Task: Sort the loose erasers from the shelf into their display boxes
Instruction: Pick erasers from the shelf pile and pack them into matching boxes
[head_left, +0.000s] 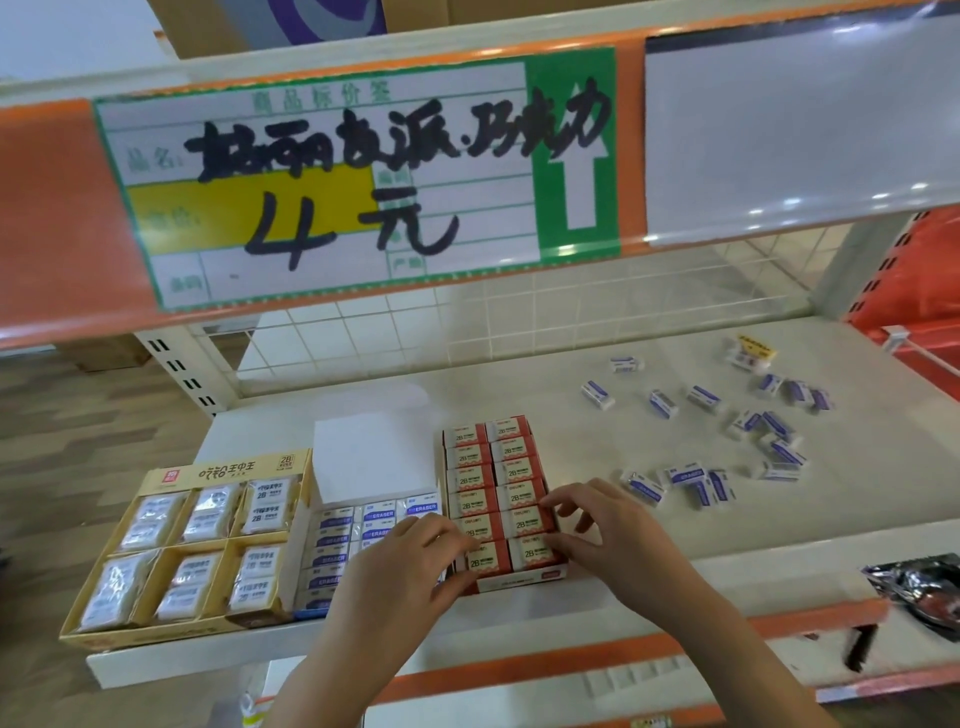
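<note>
Three display boxes stand at the shelf's front. A red box (519, 581) holds two columns of red-and-white 2B erasers (511, 474). My left hand (410, 561) touches the front-left eraser in it with curled fingertips. My right hand (597, 525) rests its curled fingertips on the erasers of the right column. A blue-and-white box (332, 540) with a raised white lid sits left of the red one, partly hidden by my left hand. Further left is a yellow box (171, 631) of wrapped white erasers. Several loose blue-and-white erasers (696, 480) lie scattered on the shelf to the right.
A yellow-labelled eraser (750, 353) lies at the far right back. A crumpled foil wrapper (919, 587) sits at the right front edge. A large price sign (363, 182) hangs on the shelf above. A wire grid (467, 322) backs the shelf (519, 384).
</note>
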